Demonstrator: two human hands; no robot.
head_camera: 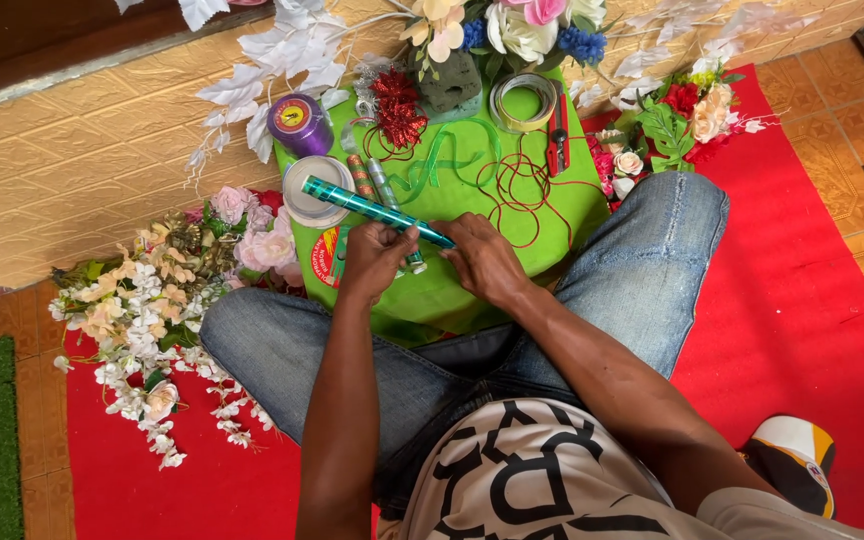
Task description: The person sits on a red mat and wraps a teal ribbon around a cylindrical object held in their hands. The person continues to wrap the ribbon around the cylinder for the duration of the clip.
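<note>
My left hand (374,258) and my right hand (484,258) both grip a long thin stick wrapped in shiny teal foil (367,205), which slants up to the left over a small green-covered table (562,215). The hands hold its lower right end, close together. Under the stick's far end lies a grey tape roll (314,190). A green ribbon (442,160) and thin red cord (517,190) lie loose on the green top.
On the table stand a purple ribbon spool (299,123), a red glitter bow (397,108), a yellow-green tape roll (524,102) and red pliers (558,135). Artificial flowers lie at left (152,300), at right (687,115) and at the back (512,25). A red mat (802,300) covers the tiled floor.
</note>
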